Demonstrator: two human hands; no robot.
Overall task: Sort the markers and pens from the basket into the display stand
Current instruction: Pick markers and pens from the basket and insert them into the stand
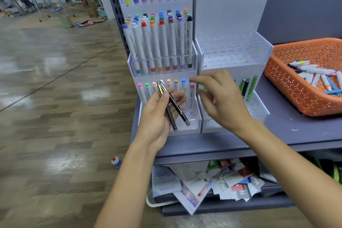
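We pinch two dark pens (178, 109) in L hand (157, 114), R hand (222, 98) fingers spread before display stand (231, 24); basket (277, 87) apart toward shelf (286, 127) R edge.

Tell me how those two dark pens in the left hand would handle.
The pens look slim and rigid, so probably light and stiff. Their smooth round barrels would likely roll if laid on the shelf. The left hand pinches both crossed, so one may well pivot or slip.
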